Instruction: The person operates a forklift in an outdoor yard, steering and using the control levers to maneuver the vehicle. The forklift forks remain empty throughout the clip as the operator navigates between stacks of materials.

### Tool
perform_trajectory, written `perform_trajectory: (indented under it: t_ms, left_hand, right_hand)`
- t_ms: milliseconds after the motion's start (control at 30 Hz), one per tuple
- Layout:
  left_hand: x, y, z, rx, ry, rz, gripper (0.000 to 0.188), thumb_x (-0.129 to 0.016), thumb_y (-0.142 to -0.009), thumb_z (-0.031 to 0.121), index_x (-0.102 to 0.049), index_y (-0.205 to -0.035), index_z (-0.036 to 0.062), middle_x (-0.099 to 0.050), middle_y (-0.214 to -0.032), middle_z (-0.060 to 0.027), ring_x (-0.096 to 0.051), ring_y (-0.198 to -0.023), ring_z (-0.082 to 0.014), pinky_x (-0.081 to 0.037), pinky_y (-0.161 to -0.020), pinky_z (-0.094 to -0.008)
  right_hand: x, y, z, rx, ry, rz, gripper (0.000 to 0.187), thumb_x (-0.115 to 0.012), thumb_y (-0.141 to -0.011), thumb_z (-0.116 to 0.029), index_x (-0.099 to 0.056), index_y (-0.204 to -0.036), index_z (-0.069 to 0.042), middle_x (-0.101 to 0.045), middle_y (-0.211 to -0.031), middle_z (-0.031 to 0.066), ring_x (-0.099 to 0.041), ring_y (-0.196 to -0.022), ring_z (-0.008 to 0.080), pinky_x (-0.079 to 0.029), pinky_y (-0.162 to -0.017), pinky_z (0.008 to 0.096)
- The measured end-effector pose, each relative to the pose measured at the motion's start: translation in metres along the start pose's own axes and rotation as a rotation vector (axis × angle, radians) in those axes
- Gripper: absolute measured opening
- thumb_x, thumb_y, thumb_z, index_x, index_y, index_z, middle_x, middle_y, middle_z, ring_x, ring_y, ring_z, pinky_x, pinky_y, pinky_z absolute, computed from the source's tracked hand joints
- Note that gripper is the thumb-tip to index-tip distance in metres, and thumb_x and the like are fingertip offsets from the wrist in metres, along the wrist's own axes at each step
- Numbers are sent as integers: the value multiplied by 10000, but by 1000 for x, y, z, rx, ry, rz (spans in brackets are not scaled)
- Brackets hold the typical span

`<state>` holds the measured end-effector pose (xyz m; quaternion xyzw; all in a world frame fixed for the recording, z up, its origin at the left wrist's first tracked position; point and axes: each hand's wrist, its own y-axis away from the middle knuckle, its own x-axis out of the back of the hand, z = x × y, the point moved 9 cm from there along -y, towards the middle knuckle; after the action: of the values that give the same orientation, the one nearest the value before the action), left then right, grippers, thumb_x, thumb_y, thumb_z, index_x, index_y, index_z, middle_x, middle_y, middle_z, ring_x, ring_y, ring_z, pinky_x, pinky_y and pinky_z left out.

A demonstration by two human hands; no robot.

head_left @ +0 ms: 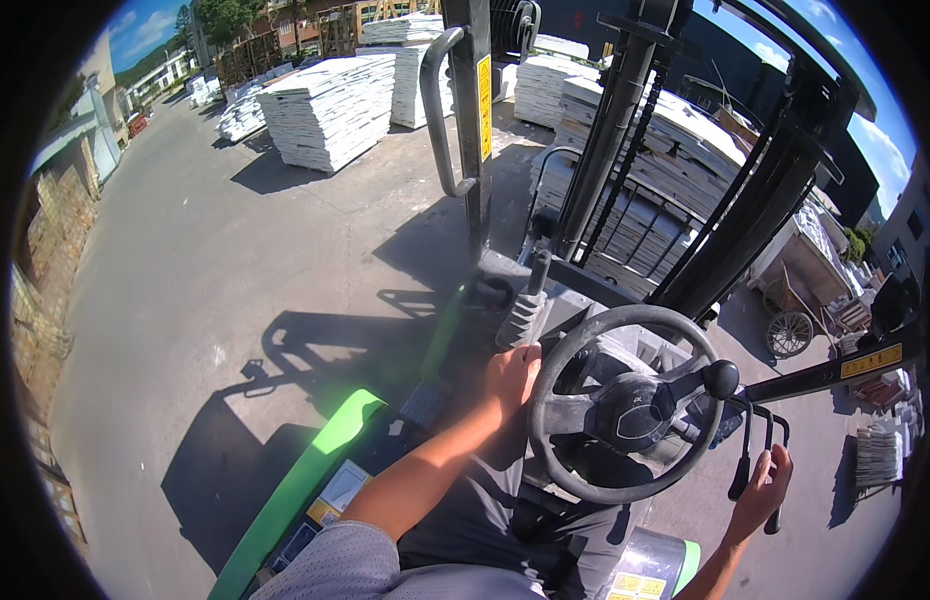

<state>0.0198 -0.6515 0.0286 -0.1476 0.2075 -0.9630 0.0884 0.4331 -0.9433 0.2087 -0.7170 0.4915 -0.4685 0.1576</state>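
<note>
My left hand (514, 378) is closed at the left side of the black steering wheel (633, 410), against its rim; the fingertips are hidden. A round black knob (721, 379) sticks up from the wheel's right side. Right of the wheel, my right hand (767, 488) has its fingers curled round a black control lever (774, 520), whose grip end shows below the hand. Another lever (740, 478) with a black grip stands just left of it, untouched. Forward of my left hand rises a lever with a ribbed grey boot (522, 320).
I sit in a forklift with a green fender (303, 478). Its black mast (610, 130) stands ahead, before stacked white slabs (675, 150). Another slab stack (330, 112) stands ahead left on the paved ground (185, 270). A wheeled cart (800, 265) is at right.
</note>
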Motion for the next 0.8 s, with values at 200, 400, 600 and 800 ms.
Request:
perform_trajectory:
  t_ms: [200, 400, 600, 800]
  left_hand:
    - [-3, 2, 8, -94, -90, -51, 191, -518, -1005, 176, -569, -902, 23, -650, -845, -181, -659, -770, -399, -510, -660, -447]
    - [1, 1, 17, -109, -46, 11, 277, -559, -1024, 251, -630, -841, 55, -664, -754, -172, -664, -700, -421, -514, -615, -489]
    - [5, 0, 35, -192, -99, -8, 159, -580, -1001, 183, -598, -928, 44, -636, -781, -158, -648, -689, -397, -496, -586, -468]
    - [15, -2, 45, -101, -35, 1, 143, -555, -998, 158, -588, -942, 31, -618, -776, -168, -645, -681, -385, -474, -586, -475]
  right_hand:
    - [-80, -11, -150, 325, -403, -151, 568, -681, -977, -410, -590, -1407, -51, -565, -1466, 171, -540, -1348, 311, -411, -1122, 475]
    - [-123, -35, -204, 496, -129, -4, 105, -723, -939, -111, -710, -965, -11, -734, -1023, 111, -695, -970, 286, -531, -892, 406]
    - [-117, -35, -183, 412, -147, 56, 131, -701, -986, -99, -671, -944, 21, -689, -962, 141, -678, -830, 250, -551, -710, 350]
    - [-117, -41, -190, 376, -179, 1, 131, -703, -968, -67, -654, -904, 36, -683, -922, 143, -666, -811, 257, -542, -710, 365]
